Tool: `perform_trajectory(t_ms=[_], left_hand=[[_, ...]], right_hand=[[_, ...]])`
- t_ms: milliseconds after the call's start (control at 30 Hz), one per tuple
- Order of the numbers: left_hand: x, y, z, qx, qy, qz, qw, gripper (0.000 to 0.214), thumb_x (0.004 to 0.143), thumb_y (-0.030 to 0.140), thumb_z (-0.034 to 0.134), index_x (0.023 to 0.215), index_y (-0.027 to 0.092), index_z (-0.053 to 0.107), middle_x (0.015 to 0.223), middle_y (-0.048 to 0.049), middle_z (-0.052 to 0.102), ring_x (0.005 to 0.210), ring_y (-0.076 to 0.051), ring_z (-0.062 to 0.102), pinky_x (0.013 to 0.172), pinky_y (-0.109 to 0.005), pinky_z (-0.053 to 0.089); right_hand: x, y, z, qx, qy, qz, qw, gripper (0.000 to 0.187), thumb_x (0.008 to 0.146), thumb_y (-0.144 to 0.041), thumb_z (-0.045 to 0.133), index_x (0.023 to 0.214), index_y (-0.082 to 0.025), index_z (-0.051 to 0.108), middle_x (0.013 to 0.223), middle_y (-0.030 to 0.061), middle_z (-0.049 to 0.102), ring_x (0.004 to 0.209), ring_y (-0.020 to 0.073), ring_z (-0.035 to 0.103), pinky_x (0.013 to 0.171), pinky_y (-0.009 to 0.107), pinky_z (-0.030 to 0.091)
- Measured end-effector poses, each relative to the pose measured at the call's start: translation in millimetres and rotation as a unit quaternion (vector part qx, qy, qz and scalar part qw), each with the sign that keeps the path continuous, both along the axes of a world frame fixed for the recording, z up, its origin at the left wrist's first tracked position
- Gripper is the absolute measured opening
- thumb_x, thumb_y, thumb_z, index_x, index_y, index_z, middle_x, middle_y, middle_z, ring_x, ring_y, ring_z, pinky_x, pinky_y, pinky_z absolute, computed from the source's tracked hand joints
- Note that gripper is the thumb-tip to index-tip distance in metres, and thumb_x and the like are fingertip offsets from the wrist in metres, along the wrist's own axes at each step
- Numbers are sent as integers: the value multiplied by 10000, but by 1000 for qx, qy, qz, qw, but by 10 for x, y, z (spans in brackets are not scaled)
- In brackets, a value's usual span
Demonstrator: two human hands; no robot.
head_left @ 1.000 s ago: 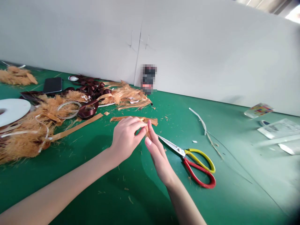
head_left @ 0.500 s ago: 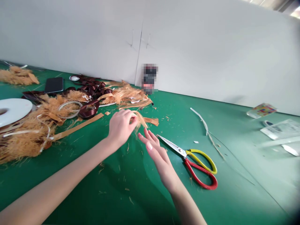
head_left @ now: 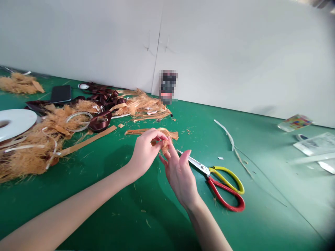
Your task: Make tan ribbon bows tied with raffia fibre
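Two hands above the green tabletop (head_left: 104, 212), a tan fiber tuft (head_left: 164, 147) between them. Left hand (head_left: 143, 155): fingers (head_left: 157, 135) curled, pinching the tuft at their tips. Right hand (head_left: 179, 179): fingers (head_left: 186, 156) spread, one touching the tuft; scissors (head_left: 198, 164) lie just right of these fingers, a tan strip (head_left: 138, 131) just behind the left fingers.

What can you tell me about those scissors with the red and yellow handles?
The scissors lie flat on the green work surface, not held by anyone. Their shiny metal blades are closed and point up and left, toward the right hand, which is raised close by. Behind the pivot are two plastic-looking loop handles, one yellow and one red.
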State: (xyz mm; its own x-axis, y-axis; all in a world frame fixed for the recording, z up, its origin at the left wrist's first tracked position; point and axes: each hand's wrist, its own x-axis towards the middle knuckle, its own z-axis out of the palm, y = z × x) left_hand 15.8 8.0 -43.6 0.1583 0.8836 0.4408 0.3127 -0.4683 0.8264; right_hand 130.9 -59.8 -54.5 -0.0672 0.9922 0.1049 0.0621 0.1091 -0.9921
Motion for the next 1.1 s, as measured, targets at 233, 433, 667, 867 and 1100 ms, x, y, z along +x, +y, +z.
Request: perform_trajectory(t_ms=[233,433,667,867,1100], left_hand=[[73,13,-54,-44,-20,23,999,144,758,77,526,686,177,600,701,8,644,581,-111,535,559,-229,434],[74,51,-102,-28,56,17,998,156,736,59,451,707,187,536,710,0,614,633,-134,530,596,-248,422],[-134,275,-196,-40,55,43,997,104,770,118,447,733,195,507,669,14,581,592,-134,510,575,-256,413],[-330,401,-169,-67,43,29,996,63,739,204,573,680,187,584,652,-5,648,592,-150,568,584,-269,454],[-517,390,-110,-98,102,-50,989,189,688,163,536,838,184,648,920,-66,712,882,-227,650,816,-381,510]], right_hand=[[-82,19,-25,-67,128,10,989,532,970,-548,289,1471,-373,332,1569,-70,262,1466,190,166,1193,465,198],[-95,-7,-70,-101,146,8,984,560,940,-587,351,1470,-410,311,1583,-87,232,1477,190,142,1203,451,148],[-119,-149,7,-139,129,34,981,528,900,-600,454,1338,-323,551,1538,-15,376,1478,235,181,1199,497,133],[25,-105,133,-124,253,-2,959,491,945,-520,396,806,-252,784,1160,63,714,1381,269,393,1158,493,240],[276,-37,196,-143,307,-63,939,575,943,-504,355,617,-243,749,1083,80,734,1365,294,401,1160,512,195]])
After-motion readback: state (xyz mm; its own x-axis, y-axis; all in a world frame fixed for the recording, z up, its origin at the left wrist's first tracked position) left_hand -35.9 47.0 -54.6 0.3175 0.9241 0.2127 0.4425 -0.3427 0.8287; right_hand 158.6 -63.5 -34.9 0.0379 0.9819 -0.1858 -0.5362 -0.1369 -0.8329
